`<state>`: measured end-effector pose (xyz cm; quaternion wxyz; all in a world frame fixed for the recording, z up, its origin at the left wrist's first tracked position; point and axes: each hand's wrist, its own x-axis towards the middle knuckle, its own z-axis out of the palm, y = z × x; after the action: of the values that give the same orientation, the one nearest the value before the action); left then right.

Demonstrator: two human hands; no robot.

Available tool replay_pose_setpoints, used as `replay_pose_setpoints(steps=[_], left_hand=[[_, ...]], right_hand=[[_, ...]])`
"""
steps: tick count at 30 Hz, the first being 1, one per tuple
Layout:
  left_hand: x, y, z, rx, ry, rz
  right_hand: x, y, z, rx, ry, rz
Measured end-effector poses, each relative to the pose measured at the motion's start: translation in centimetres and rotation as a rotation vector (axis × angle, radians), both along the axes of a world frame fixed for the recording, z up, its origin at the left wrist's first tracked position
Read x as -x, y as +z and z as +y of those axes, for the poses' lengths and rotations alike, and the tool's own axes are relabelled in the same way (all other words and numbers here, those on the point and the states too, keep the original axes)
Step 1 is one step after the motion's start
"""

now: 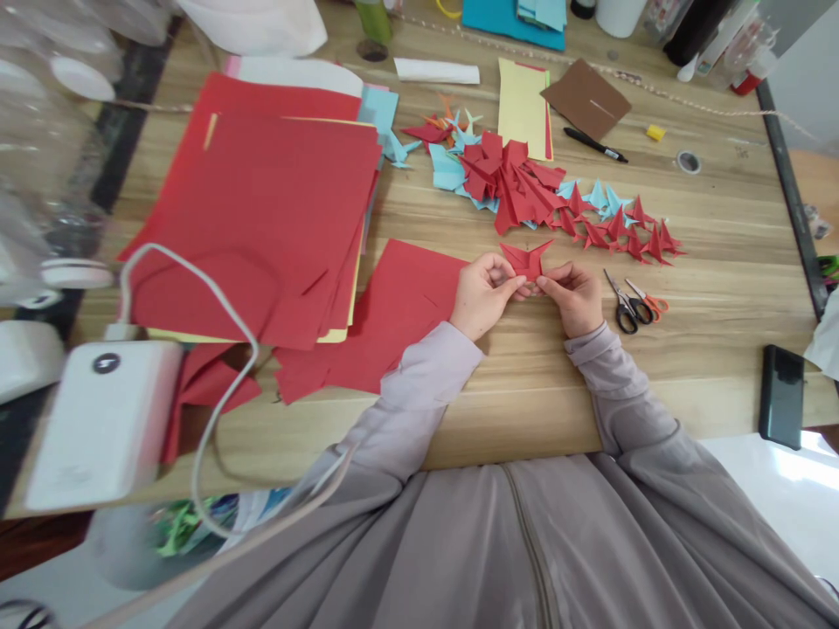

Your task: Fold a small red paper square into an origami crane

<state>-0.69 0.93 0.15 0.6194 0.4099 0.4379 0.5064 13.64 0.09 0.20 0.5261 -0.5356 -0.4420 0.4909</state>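
Between my two hands is a red origami piece (pixel 526 261) with two pointed ends spread upward and outward. My left hand (pixel 485 293) pinches its lower left side between thumb and fingers. On the lower right side, my right hand (pixel 574 295) pinches it the same way. Just beyond lies a pile of folded red paper pieces (pixel 515 179), some light blue ones under it. Small red and blue origami figures (pixel 616 223) trail off to its right. A loose red sheet (pixel 406 306) lies beside my left hand.
A stack of red sheets (pixel 262 218) covers the left, near a white power bank (pixel 105 419) with a looping cable. Black scissors (pixel 629 306) and orange scissors (pixel 648 300) lie right of my right hand. A phone (pixel 782 396) rests at the right front edge; a pen (pixel 595 145) lies farther back.
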Motion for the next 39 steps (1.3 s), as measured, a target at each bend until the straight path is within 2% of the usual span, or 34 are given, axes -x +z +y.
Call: replay_pose_setpoints(steps=[14, 20, 25, 30, 39], left_hand=[[0.5, 0.0, 0.2, 0.072, -0.095, -0.107], [0.5, 0.1, 0.2, 0.071, -0.060, -0.127], [0.0, -0.1, 0.0, 0.020, 0.006, -0.014], [-0.3, -0.3, 0.1, 0.001, 0.034, 0.010], [-0.2, 0.0, 0.0, 0.032, -0.031, -0.008]], right_hand=[[-0.4, -1.0, 0.4, 0.049, -0.016, 0.122], [-0.2, -0.8, 0.4, 0.050, -0.024, 0.120], [0.0, -0.3, 0.3, 0.040, 0.026, 0.077], [0.1, 0.0, 0.1, 0.022, 0.059, 0.072], [0.0, -0.1, 0.1, 0.004, 0.060, 0.024]])
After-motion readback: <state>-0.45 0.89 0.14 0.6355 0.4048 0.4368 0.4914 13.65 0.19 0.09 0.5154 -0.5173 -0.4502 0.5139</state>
